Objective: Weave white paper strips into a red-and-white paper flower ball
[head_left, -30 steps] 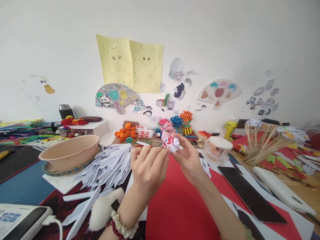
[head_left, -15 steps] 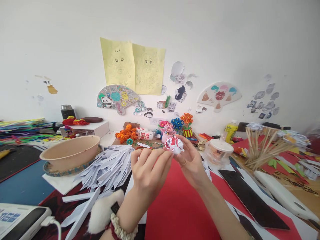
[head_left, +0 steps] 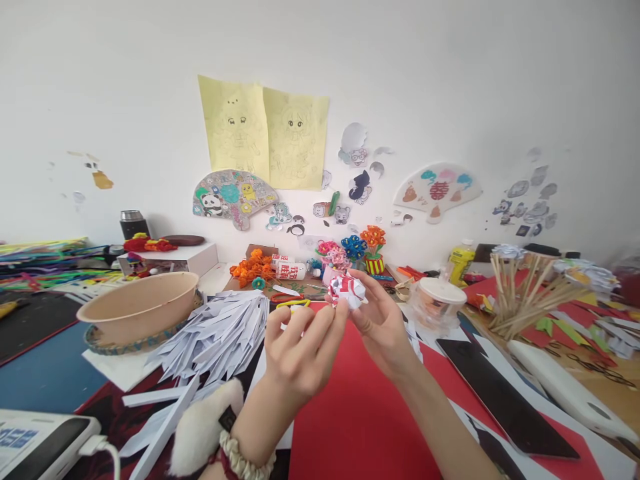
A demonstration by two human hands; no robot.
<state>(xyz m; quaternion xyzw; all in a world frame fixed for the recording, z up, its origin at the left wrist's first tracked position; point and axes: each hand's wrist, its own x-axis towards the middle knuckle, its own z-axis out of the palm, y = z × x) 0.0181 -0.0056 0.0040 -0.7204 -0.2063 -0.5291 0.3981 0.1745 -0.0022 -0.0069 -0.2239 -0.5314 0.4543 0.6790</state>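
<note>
A small red and white folded-paper ball is held up over the red sheet. My right hand cradles it from the right and behind, thumb below and fingers curled round its far side. From the left, my left hand pinches at the ball's near left edge with thumb and forefinger; the other fingers are curled in. What lies between those fingertips is hidden. Just beyond my left knuckles shows a tool with yellow handles, partly covered by the hand.
Many folded white paper strips lie left, beside a beige basin. A black phone-like slab and a long white device lie right. Wooden sticks stand behind them. Lidded tub and craft flowers are farther back.
My left hand has dropped slightly, its knuckles lower, uncovering the yellow-handled tool behind. The paper ball has shifted and turned a little in my right hand. Both hands remain on it.
</note>
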